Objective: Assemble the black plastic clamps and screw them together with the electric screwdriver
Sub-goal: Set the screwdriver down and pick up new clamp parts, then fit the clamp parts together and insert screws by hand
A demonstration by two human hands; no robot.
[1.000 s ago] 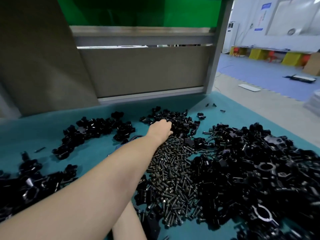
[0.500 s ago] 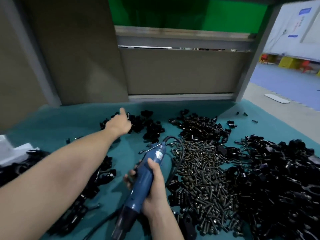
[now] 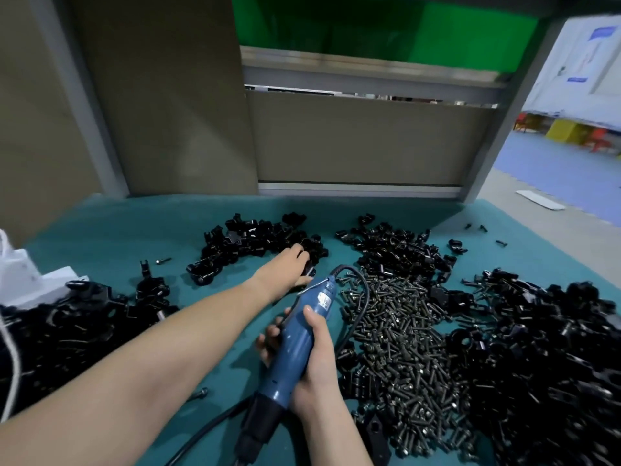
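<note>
- Head view: the left hand [image 3: 289, 267] was stretched out to the far heap of black plastic clamp pieces [image 3: 255, 240], with its fingertips buried among them. Whether a piece was gripped could not be told.
- The blue electric screwdriver [image 3: 299, 334] was clasped round its barrel by the right hand [image 3: 312, 358], just beside the left forearm, and a black cable [image 3: 361, 297] looped from its far end.
- A single piece would best be drawn clear of the tangle. The driver would best be kept idle and free of its cable until a screw from the heap of dark metal screws [image 3: 396, 331] was seated.
- More clamp heaps were carried at both sides by the teal-covered table [image 3: 117, 237].
- Beige partition panels [image 3: 363, 139] and a green board [image 3: 369, 25] stood behind, and a blue floor [image 3: 551, 169] was visible at the right.
</note>
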